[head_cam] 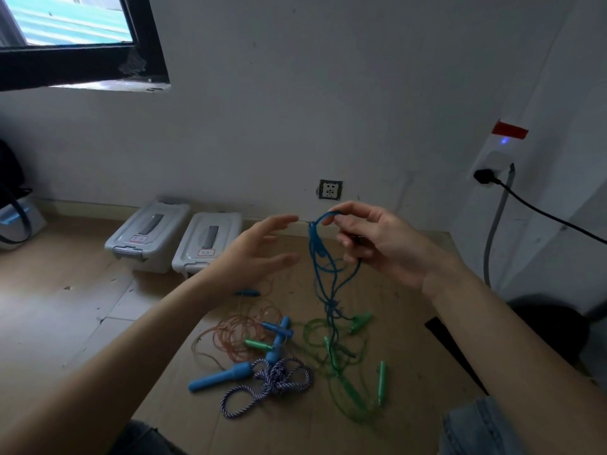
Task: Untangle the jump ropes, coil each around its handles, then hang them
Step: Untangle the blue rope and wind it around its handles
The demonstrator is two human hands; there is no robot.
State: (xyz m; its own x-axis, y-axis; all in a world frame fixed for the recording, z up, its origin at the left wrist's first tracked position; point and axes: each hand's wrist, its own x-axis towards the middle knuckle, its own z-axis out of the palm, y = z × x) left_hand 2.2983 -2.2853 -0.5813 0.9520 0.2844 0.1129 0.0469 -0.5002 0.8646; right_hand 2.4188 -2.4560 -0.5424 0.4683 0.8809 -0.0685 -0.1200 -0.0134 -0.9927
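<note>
My right hand (377, 241) pinches a loop of the thin blue rope (323, 267) and holds it up above the floor; the strands hang down into the tangle below. My left hand (259, 251) hovers just left of the rope with its fingers spread, touching nothing. On the cardboard (410, 323) lie a green rope (345, 372) with green handles, an orange rope (243, 330) in loose coils, and a knotted blue-and-white braided rope (279, 379) with a thick blue handle (220, 377). The blue rope is knotted with the green one near a green handle (359, 321).
Two grey lidded plastic boxes (147, 234) (207, 244) stand against the wall behind the ropes. A wall socket (330, 189) sits low on the wall. A black cable (551, 218) runs from a plug at the right. A dark stool (551, 326) is at the right.
</note>
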